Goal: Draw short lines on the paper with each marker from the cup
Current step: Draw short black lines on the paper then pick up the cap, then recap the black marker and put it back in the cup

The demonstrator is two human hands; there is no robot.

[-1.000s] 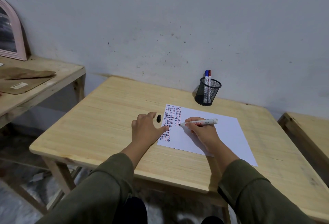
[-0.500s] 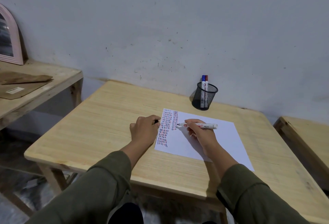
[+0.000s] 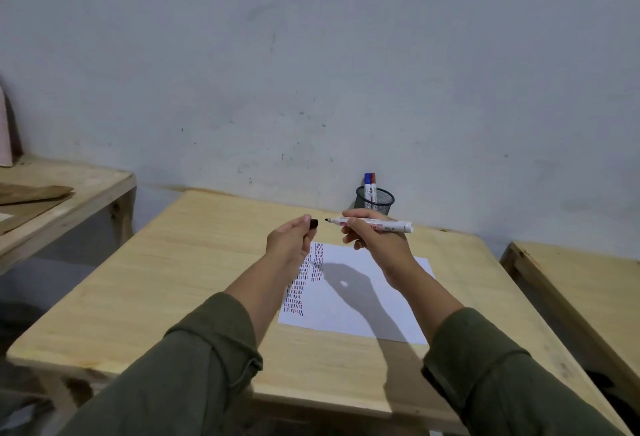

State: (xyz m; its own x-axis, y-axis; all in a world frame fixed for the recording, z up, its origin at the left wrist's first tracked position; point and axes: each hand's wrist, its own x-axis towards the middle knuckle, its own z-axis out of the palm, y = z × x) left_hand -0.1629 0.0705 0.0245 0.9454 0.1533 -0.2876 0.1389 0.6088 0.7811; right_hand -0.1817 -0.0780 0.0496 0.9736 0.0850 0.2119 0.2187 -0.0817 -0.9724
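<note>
My right hand [image 3: 372, 238] holds a white marker [image 3: 381, 225] level above the table, its bare black tip pointing left. My left hand [image 3: 289, 240] pinches the small black cap [image 3: 313, 224] just left of that tip, with a small gap between them. Below both hands lies the white paper [image 3: 363, 300], with columns of short red, blue and black lines along its left side. A black mesh cup [image 3: 375, 198] stands at the wall behind, holding a blue-capped marker [image 3: 367, 186] and a red-capped marker [image 3: 373, 186].
The light wooden table [image 3: 166, 283] carries the paper and cup. A second wooden table [image 3: 79, 189] with brown flat pieces stands at the left, and another wooden surface [image 3: 588, 290] at the right. A grey wall runs close behind.
Both hands have lifted off the paper. My left hand picked up the black cap from the table and raised it to the marker's tip. The view has tilted up.
</note>
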